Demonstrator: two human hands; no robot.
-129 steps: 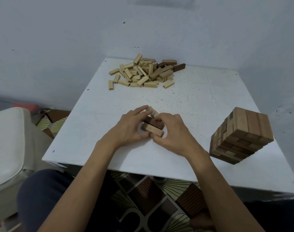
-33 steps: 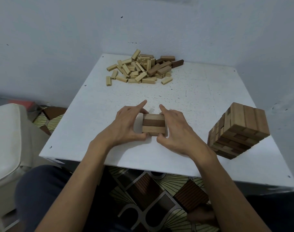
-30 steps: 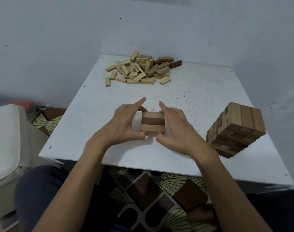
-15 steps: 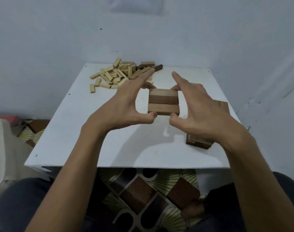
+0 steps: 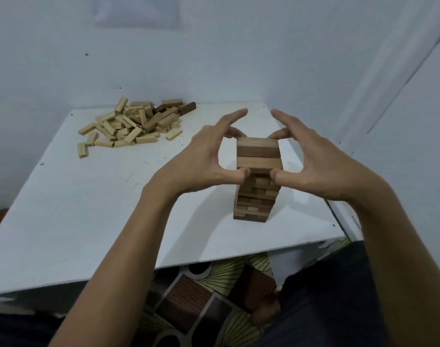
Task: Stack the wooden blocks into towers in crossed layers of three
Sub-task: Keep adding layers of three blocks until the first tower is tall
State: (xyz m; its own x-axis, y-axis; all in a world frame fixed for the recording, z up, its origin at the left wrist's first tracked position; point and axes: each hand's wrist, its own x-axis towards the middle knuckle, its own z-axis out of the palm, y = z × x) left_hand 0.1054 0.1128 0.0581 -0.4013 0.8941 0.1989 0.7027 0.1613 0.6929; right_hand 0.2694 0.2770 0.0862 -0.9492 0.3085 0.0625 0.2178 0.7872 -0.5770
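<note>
A row of three wooden blocks [image 5: 258, 155], two light and one dark between them, sits at the top of the brown tower [image 5: 254, 201] on the right half of the white table [image 5: 113, 209]. My left hand [image 5: 201, 159] pinches the row from the left, thumb at its near edge and fingers behind it. My right hand [image 5: 311, 161] pinches it from the right in the same way. Both index fingers stick up above the row. Whether the row rests on the tower or hovers just above it is hidden by my thumbs.
A pile of loose blocks [image 5: 133, 123], mostly pale with a few dark ones, lies at the table's far left by the wall. Walls close in behind and to the right. The table's near edge runs above a patterned floor [image 5: 189, 304].
Both hands lifted the row of three blocks off the table's middle and carried it right, to the top of the tower. The view shifted right with them.
</note>
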